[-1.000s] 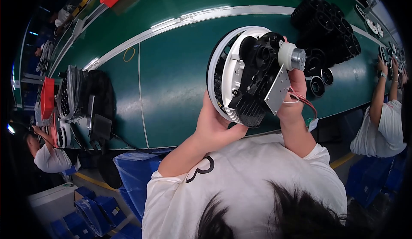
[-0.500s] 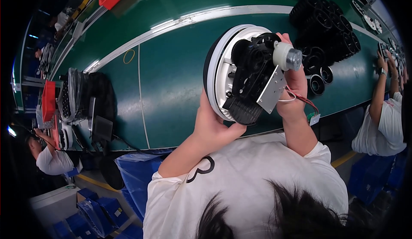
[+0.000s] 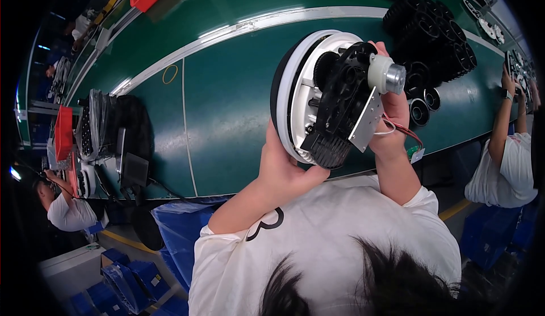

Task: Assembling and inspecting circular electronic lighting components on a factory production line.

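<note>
Above the near edge of the green workbench, both my hands hold up a round motor assembly (image 3: 335,106). It has a white rim with a dark outer side, black gear housing, a pale cylindrical motor with a metal end, and a flat metal plate. My left hand (image 3: 286,165) grips its lower left rim, thumb below the black housing. My right hand (image 3: 394,114) wraps its right side behind the motor; part of its fingers is hidden. Red and white wires (image 3: 406,131) trail past my right wrist to a small green circuit board with a white connector (image 3: 417,155).
Black ribbed cylinders (image 3: 428,38) cluster at the right of the green workbench (image 3: 227,106). Plastic-wrapped black parts (image 3: 105,126) and a red bin (image 3: 63,134) stand left. A yellow rubber band (image 3: 170,74) lies on the bench. People sit at work on both sides.
The motor assembly has tilted slightly, its motor and metal plate shifting a little right, with both hands still gripping it. At the right, a co-worker's hands have moved.
</note>
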A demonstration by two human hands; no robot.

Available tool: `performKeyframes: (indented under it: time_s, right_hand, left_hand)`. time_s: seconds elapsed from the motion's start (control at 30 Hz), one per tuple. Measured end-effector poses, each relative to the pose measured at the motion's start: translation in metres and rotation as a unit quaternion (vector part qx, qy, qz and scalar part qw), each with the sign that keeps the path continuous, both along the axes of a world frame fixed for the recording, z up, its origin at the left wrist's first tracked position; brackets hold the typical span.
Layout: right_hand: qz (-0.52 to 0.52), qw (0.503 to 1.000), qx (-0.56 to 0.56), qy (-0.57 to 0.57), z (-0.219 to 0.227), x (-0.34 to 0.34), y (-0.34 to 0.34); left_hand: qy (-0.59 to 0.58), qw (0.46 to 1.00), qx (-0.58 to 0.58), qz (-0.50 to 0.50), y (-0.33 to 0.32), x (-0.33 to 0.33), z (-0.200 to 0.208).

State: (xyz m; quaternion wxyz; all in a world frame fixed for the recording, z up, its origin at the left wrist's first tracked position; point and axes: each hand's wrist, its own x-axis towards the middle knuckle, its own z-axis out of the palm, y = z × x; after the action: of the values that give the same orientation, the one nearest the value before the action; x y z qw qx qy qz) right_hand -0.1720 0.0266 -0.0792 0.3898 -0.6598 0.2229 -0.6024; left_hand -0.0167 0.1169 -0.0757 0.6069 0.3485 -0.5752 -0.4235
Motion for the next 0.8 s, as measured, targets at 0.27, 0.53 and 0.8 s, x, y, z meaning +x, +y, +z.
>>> performKeyframes:
  time_s: [0.27,0.53,0.8]
  right_hand:
    - [0.009,0.999,0.027,-0.017,-0.001,0.001,0.003]
    - [0.007,0.999,0.033,-0.006,-0.002,0.000,0.003]
    - [0.034,0.997,0.041,-0.048,0.002,-0.001,0.007]
  left_hand:
    - [-0.023,0.999,-0.006,0.027,0.003,-0.003,0.000]
    - [0.019,0.999,0.025,-0.034,0.004,0.000,-0.002]
    - [-0.045,0.996,0.026,-0.078,0.005,0.009,0.000]
